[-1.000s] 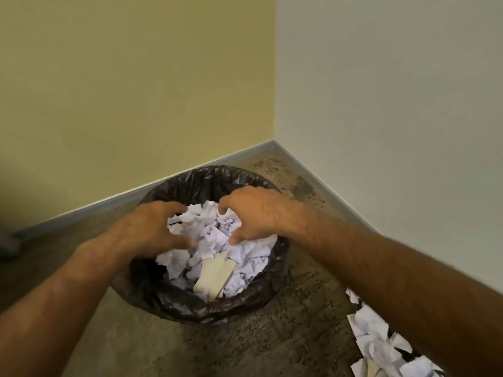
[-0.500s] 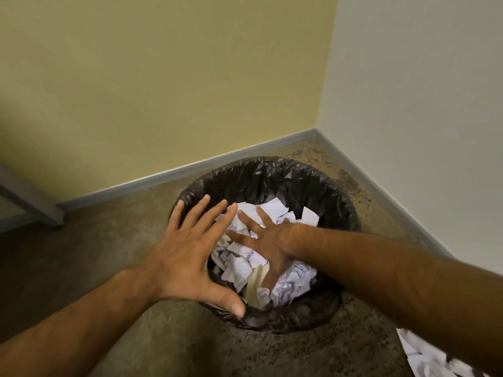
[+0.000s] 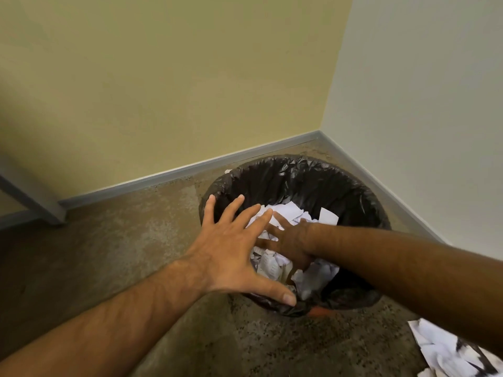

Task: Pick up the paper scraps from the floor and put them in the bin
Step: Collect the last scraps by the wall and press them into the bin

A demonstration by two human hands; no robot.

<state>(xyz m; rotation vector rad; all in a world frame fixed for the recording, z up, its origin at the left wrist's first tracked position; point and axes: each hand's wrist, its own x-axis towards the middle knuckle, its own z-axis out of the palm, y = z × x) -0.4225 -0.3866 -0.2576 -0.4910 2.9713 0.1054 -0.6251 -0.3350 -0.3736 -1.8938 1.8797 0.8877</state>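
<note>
A round bin with a black liner (image 3: 304,175) stands in the corner of the room, holding several white paper scraps (image 3: 288,210). My left hand (image 3: 234,246) hovers flat over the bin's near left rim, fingers spread and straight, holding nothing. My right hand (image 3: 291,243) reaches down inside the bin with straight fingers and presses on the scraps. More white paper scraps (image 3: 446,352) lie on the floor at the lower right, partly hidden behind my right forearm.
A yellow wall (image 3: 163,77) and a white wall (image 3: 424,104) meet right behind the bin, with a grey skirting board along both. A grey frame leg (image 3: 40,205) stands at the far left. The speckled brown floor (image 3: 122,240) spreads left of the bin.
Both hands have let go of the scraps over the bin and spread flat. My right hand has gone lower into the bin, onto the paper. The view has shifted left.
</note>
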